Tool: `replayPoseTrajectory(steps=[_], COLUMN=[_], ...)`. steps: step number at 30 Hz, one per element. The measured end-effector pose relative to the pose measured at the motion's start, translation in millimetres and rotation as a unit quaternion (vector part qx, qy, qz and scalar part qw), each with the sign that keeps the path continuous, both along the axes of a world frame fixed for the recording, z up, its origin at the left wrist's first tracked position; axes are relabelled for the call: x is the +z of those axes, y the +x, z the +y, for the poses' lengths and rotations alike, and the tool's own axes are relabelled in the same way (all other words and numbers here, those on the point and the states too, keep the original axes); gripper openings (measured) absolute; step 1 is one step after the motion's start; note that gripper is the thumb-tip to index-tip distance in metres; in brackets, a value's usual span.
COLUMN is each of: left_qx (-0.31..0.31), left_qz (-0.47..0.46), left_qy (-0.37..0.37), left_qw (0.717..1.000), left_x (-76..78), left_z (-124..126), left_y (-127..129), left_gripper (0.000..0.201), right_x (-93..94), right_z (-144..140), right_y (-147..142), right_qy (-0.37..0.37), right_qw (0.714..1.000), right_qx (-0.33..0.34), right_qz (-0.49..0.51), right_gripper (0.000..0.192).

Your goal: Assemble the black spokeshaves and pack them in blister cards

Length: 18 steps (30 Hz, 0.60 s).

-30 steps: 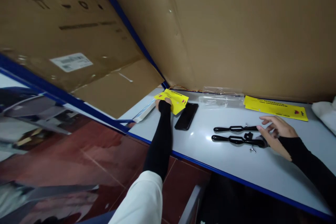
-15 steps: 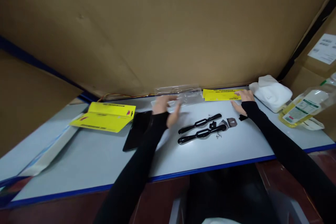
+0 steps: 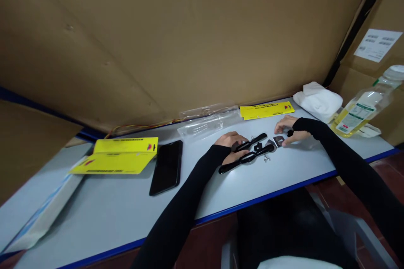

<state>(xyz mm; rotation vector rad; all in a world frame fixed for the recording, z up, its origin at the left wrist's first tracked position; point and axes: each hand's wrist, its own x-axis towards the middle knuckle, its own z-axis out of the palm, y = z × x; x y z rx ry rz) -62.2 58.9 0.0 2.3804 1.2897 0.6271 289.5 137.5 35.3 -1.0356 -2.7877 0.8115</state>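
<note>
Two black spokeshaves lie side by side on the table. My left hand [image 3: 231, 145] is closed over the left handle of the far spokeshave [image 3: 260, 137], hiding part of it. Its thumb side rests close to the near spokeshave [image 3: 246, 159]. My right hand [image 3: 292, 130] is open, fingers and thumb apart, around a flat metal blade [image 3: 278, 141]; the thumb tip is at the blade's edge. A small black part [image 3: 258, 147] lies between the two tools. Below the near one sits a silver wing screw [image 3: 267, 158]. Another dark piece [image 3: 289, 133] is partly hidden beneath my right hand.
Clear plastic packaging [image 3: 210, 122] and a yellow card [image 3: 267, 110] lie along the back wall. At left are a black phone [image 3: 166, 167] and a folded yellow card [image 3: 116, 155]. A white cloth [image 3: 318, 101] and a bottle of yellow liquid [image 3: 360, 109] stand at right.
My left hand has moved right and down from beside the phone onto the far spokeshave. My right hand has come from the yellow card to the blade. The view has shifted slightly.
</note>
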Motion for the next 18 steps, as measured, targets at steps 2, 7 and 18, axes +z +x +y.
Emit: replayPoseTrajectory(steps=[2,7,18], left_qx=[0.006,0.025,0.046], left_qz=[0.003,0.035,-0.009], left_qy=[0.004,0.064,0.096], left_qw=[1.0,0.997,0.994], left_x=[-1.6,-7.6,-10.2], left_z=[-1.9,-5.9,-10.6], left_y=[0.3,-2.8,-3.3], left_gripper=[0.034,0.032,0.032], right_x=[-1.6,-6.0,13.1], right_z=[-0.4,12.7,9.3], right_y=[-3.5,7.1,20.3], right_qy=[0.005,0.008,-0.043], right_qw=[1.0,1.0,0.99], right_qx=[-0.002,-0.013,-0.108], right_qz=[-0.007,-0.007,-0.08], right_gripper=[0.048,0.046,0.027])
